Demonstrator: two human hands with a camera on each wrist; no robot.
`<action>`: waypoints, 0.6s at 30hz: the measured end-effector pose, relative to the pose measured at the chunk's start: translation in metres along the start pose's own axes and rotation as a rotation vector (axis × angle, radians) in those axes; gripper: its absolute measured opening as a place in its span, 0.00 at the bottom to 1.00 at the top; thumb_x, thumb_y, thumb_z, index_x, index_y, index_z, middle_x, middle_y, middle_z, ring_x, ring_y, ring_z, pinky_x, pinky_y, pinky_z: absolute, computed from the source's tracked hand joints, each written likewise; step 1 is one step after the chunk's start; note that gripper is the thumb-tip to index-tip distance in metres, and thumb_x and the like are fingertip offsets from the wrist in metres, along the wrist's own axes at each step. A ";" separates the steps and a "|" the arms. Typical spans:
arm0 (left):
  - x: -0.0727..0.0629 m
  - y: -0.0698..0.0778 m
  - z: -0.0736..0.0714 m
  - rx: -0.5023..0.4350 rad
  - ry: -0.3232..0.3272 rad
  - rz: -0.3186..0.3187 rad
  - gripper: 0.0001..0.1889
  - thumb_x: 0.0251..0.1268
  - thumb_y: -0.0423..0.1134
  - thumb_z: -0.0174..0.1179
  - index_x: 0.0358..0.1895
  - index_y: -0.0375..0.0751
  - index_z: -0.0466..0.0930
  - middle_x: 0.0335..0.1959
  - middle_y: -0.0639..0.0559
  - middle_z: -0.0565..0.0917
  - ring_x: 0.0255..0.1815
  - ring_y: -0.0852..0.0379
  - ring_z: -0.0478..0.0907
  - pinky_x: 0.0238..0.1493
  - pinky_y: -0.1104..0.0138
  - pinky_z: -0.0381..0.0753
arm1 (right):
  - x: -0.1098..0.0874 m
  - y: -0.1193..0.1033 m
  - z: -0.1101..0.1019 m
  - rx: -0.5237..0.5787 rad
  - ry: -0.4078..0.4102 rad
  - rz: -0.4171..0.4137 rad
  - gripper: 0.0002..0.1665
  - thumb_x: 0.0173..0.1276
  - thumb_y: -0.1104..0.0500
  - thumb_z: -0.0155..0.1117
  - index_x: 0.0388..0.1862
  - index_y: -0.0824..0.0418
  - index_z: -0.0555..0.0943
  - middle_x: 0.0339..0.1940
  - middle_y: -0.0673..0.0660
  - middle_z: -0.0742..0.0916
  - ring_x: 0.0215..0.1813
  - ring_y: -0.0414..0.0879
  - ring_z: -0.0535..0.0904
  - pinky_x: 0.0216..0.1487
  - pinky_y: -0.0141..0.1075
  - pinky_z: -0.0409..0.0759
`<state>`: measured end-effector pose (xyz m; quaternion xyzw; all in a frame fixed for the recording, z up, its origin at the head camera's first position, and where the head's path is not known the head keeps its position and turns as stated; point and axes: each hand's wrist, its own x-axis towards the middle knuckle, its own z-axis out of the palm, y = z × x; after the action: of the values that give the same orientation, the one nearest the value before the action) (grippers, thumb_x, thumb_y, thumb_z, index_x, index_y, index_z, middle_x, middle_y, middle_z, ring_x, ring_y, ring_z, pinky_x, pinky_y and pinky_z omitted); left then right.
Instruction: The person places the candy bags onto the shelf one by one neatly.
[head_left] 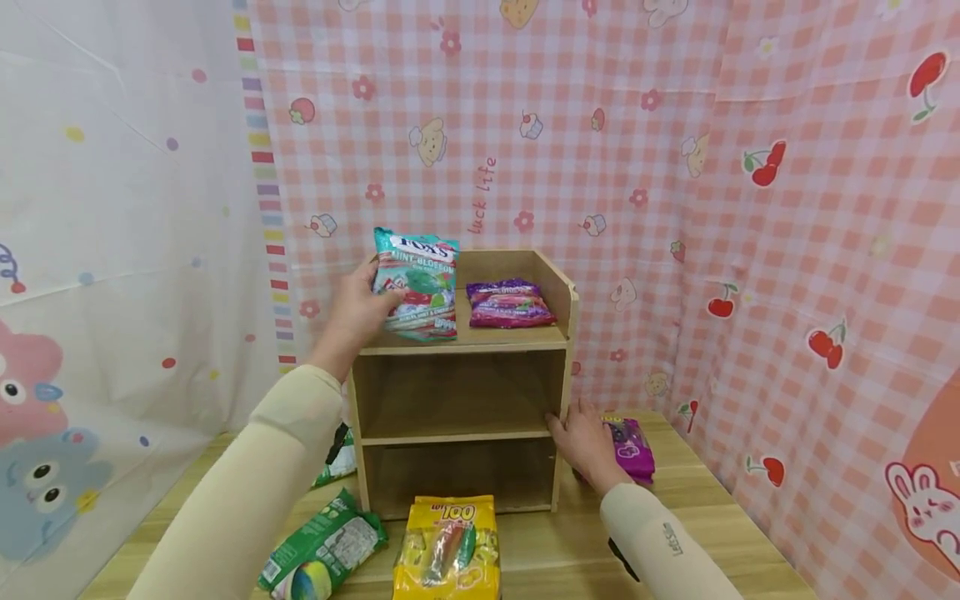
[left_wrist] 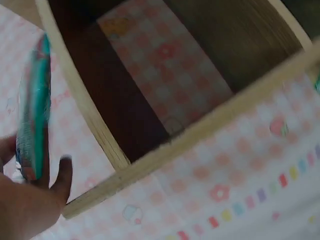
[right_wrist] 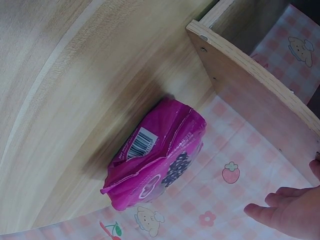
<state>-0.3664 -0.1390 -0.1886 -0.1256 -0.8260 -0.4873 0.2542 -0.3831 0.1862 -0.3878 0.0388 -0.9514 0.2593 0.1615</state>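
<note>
In the head view my left hand [head_left: 360, 304] pinches a teal bag of Fox's candy [head_left: 420, 287], thumb across its front. It is upright at the left of the wooden shelf's [head_left: 461, 437] top level, overlapping it. The left wrist view shows the same bag [left_wrist: 40, 110] edge-on between the fingers. A purple candy bag [head_left: 510, 307] lies on the top level, to the right. My right hand [head_left: 588, 446] rests against the shelf's right side, fingers extended, thumb at the front edge; the right wrist view shows this hand [right_wrist: 290, 210] beside the side panel.
A magenta bag [right_wrist: 155, 155] lies on the table right of the shelf. In front stand a yellow candy bag [head_left: 447, 546] and, further left, a green bag [head_left: 326, 546]. Another green bag [head_left: 341, 462] is partly hidden behind my left sleeve. Checked cloth hangs behind.
</note>
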 end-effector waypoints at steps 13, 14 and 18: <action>-0.022 -0.015 0.014 0.538 0.028 0.404 0.23 0.74 0.36 0.55 0.67 0.28 0.70 0.64 0.31 0.73 0.66 0.35 0.70 0.66 0.46 0.67 | 0.000 -0.002 0.000 -0.008 0.028 -0.011 0.31 0.76 0.45 0.51 0.55 0.74 0.75 0.69 0.71 0.70 0.69 0.67 0.65 0.67 0.66 0.59; -0.025 -0.016 0.016 0.578 0.029 0.425 0.23 0.74 0.38 0.55 0.67 0.30 0.71 0.63 0.32 0.74 0.64 0.35 0.71 0.64 0.45 0.69 | 0.000 -0.002 0.000 -0.009 0.027 -0.010 0.31 0.76 0.45 0.51 0.55 0.74 0.75 0.69 0.71 0.70 0.69 0.67 0.65 0.67 0.66 0.59; -0.041 -0.023 0.027 0.748 0.086 0.576 0.24 0.72 0.45 0.58 0.64 0.34 0.75 0.60 0.34 0.77 0.59 0.37 0.75 0.54 0.44 0.75 | 0.000 -0.001 0.000 -0.009 0.023 -0.006 0.31 0.76 0.45 0.51 0.55 0.74 0.75 0.69 0.71 0.70 0.70 0.67 0.64 0.67 0.66 0.58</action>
<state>-0.3502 -0.1255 -0.2387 -0.2294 -0.8650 -0.0708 0.4406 -0.3828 0.1853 -0.3868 0.0380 -0.9505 0.2550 0.1733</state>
